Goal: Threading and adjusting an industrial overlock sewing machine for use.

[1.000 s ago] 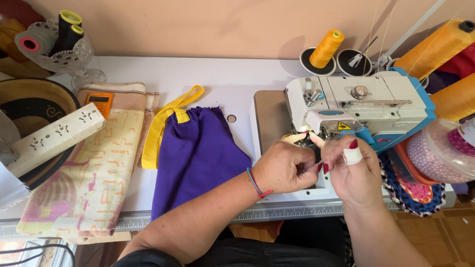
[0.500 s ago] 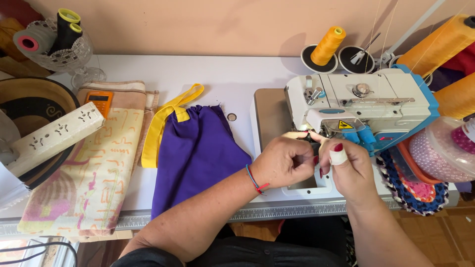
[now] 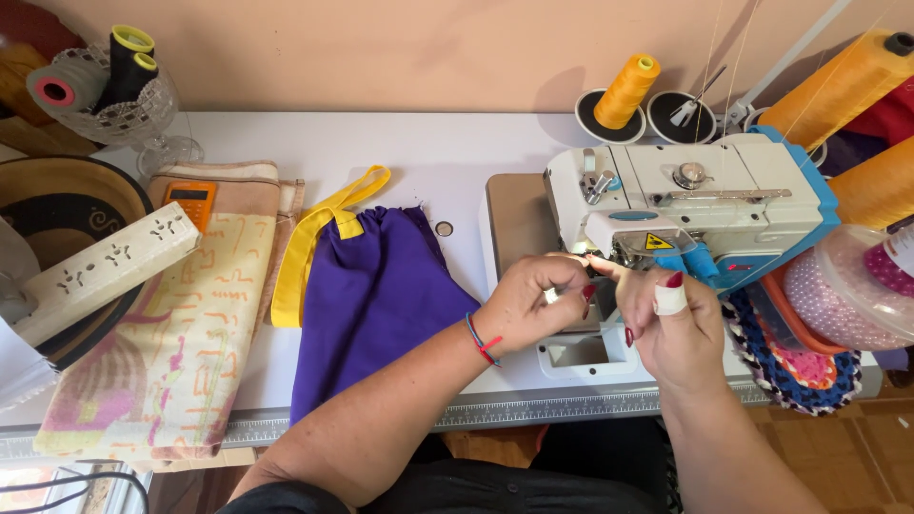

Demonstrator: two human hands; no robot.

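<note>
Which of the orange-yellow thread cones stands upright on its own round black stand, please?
The small cone behind the sewing machine, left of the empty black stand. The larger cones at the right edge lean diagonally.

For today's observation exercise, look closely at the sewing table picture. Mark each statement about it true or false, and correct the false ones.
1. Both hands work at the needle area of the sewing machine. True: the left hand and the right hand meet there.
2. The purple fabric has a green strap. False: the strap is yellow.
3. An orange calculator lies on the patterned cloth. True.
4. The right hand holds scissors. False: no scissors show in it; one finger wears a white wrap.
5. The white power strip lies right of the machine. False: it lies at the far left.
</note>
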